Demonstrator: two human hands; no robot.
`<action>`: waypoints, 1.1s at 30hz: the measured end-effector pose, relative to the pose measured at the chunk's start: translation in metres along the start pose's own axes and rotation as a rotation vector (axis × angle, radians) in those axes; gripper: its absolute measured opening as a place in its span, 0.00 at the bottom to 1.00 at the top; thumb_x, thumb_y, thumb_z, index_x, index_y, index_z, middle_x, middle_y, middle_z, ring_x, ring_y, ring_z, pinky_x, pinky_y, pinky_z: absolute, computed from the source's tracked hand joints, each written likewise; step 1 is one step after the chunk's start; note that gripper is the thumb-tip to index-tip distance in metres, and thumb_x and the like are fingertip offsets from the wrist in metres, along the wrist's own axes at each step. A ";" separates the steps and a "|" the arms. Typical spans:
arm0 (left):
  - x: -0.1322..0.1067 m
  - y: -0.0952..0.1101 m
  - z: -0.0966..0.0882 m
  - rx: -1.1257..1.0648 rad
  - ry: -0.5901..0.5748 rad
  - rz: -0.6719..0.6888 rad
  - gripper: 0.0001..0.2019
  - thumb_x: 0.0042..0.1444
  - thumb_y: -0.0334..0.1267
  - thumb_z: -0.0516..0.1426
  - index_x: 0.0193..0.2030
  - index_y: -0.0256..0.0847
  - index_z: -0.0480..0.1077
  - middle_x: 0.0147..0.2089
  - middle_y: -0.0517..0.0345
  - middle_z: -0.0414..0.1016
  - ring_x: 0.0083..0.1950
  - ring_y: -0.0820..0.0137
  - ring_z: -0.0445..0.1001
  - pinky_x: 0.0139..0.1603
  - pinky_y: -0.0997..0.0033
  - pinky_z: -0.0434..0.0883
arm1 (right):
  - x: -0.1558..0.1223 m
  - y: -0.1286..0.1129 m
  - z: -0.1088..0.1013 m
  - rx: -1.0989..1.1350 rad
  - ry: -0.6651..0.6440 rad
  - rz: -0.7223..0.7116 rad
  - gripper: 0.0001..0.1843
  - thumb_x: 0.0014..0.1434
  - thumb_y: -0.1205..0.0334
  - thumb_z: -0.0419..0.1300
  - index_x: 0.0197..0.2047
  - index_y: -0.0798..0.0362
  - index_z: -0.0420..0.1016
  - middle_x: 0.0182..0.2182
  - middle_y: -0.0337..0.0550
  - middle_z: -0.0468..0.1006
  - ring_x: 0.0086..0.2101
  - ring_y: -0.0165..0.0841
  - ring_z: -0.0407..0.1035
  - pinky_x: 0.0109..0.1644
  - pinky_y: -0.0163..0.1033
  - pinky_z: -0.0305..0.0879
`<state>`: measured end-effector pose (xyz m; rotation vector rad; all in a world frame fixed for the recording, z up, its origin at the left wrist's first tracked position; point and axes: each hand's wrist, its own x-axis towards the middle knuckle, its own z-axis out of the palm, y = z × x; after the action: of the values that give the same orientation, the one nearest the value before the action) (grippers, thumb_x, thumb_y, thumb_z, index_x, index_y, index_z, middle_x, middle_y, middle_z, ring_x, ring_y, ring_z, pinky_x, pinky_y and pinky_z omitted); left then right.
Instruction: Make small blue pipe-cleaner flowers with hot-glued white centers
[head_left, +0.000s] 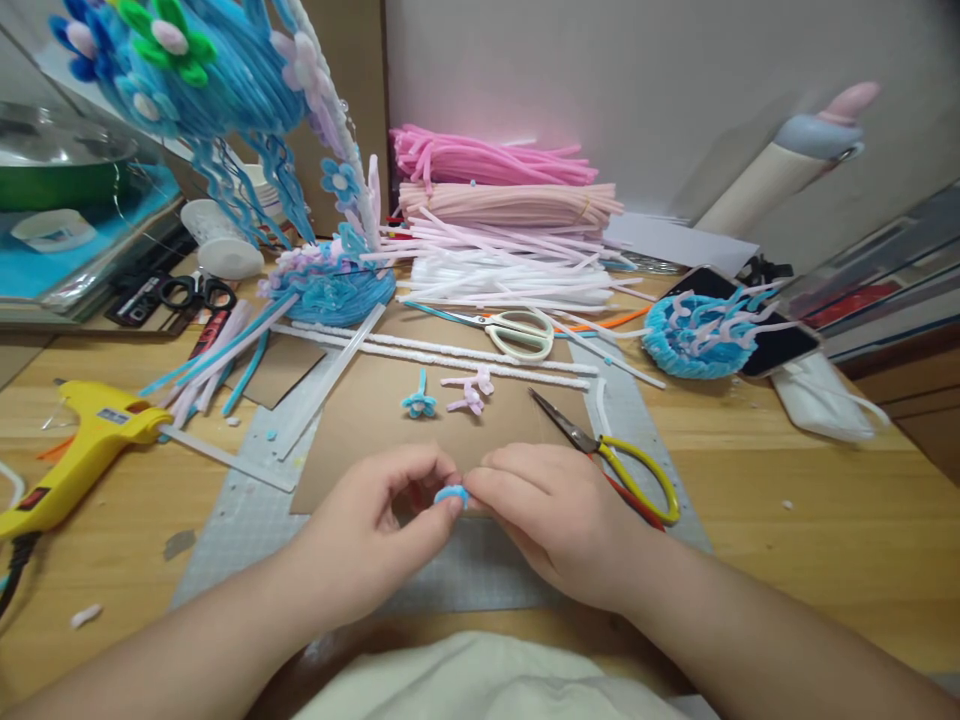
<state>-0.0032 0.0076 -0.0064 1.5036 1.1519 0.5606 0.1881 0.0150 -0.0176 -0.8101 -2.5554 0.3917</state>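
A small piece of light blue pipe cleaner is pinched between the fingertips of my left hand and my right hand, above the near edge of a brown cardboard sheet. My fingers hide part of its shape. Just beyond them lie a blue pipe-cleaner flower with a stem and two small pale pink pipe-cleaner pieces. Yellow-and-red-handled scissors rest beside my right hand, blades pointing away to the left.
A yellow glue gun lies at left with a glue stick in its nozzle. Pink and white pipe-cleaner bundles are stacked behind pale green scissors. A blue flower-decked piece hangs upper left. A phone and blue tentacled piece sit right.
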 end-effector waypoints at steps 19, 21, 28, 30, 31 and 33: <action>0.000 -0.006 0.005 0.169 0.060 0.072 0.10 0.56 0.35 0.51 0.26 0.38 0.69 0.23 0.63 0.65 0.28 0.72 0.63 0.29 0.73 0.59 | -0.001 -0.007 0.002 0.209 0.036 0.224 0.08 0.61 0.68 0.51 0.37 0.56 0.71 0.26 0.42 0.73 0.27 0.30 0.66 0.31 0.35 0.58; -0.001 -0.007 0.005 0.292 0.102 0.163 0.09 0.55 0.33 0.51 0.26 0.38 0.68 0.24 0.63 0.65 0.28 0.72 0.64 0.29 0.73 0.59 | 0.000 -0.010 0.005 0.325 0.031 0.357 0.06 0.60 0.67 0.52 0.36 0.55 0.70 0.25 0.39 0.72 0.25 0.29 0.65 0.29 0.33 0.57; -0.003 -0.011 0.006 0.438 0.162 0.251 0.08 0.56 0.30 0.51 0.27 0.38 0.67 0.24 0.64 0.63 0.27 0.74 0.63 0.27 0.73 0.57 | 0.002 -0.027 0.021 0.956 0.073 0.841 0.06 0.59 0.60 0.53 0.34 0.52 0.67 0.20 0.34 0.68 0.18 0.26 0.63 0.21 0.31 0.58; -0.003 -0.012 0.004 0.434 0.149 0.246 0.08 0.57 0.31 0.51 0.27 0.38 0.67 0.25 0.63 0.63 0.27 0.74 0.64 0.28 0.73 0.58 | 0.002 -0.028 0.021 1.037 0.074 0.854 0.06 0.60 0.60 0.53 0.35 0.53 0.67 0.21 0.34 0.68 0.20 0.26 0.65 0.23 0.31 0.60; -0.003 -0.011 0.003 0.439 0.132 0.247 0.09 0.57 0.31 0.51 0.27 0.38 0.67 0.25 0.62 0.64 0.28 0.73 0.64 0.28 0.73 0.58 | 0.002 -0.026 0.020 1.012 0.069 0.824 0.06 0.60 0.60 0.53 0.35 0.53 0.67 0.22 0.34 0.68 0.21 0.26 0.65 0.23 0.30 0.60; -0.002 -0.010 0.002 0.454 0.087 0.255 0.09 0.57 0.31 0.50 0.27 0.38 0.67 0.26 0.61 0.64 0.29 0.72 0.64 0.29 0.72 0.58 | 0.002 -0.021 0.014 0.854 0.033 0.711 0.07 0.61 0.61 0.52 0.34 0.53 0.68 0.23 0.35 0.69 0.22 0.26 0.64 0.24 0.30 0.58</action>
<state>-0.0060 0.0036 -0.0156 2.0532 1.2156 0.5637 0.1700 -0.0024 -0.0208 -1.2803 -1.6824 1.5143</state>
